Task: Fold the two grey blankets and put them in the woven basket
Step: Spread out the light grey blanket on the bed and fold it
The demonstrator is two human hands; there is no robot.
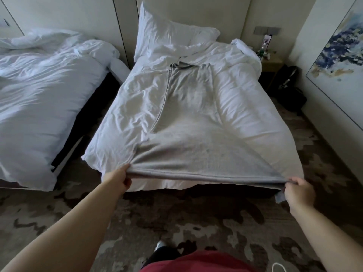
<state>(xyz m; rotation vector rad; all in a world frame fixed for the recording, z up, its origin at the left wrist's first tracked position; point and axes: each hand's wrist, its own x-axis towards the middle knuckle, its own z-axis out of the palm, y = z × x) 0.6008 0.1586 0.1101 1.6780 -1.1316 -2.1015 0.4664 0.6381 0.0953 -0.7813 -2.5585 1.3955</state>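
The grey blanket (188,122) lies long on the bed (245,107); left hand (119,179) and right hand (298,191) pinch its near corners, edge stretched tight

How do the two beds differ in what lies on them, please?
The bed in front carries the grey blanket, spread lengthwise, its near corners gripped by the left hand and right hand; the bed on the left shows no grey blanket. The bed in front has a pillow propped upright at its head; the bed on the left shows none upright. Both are white and rumpled.
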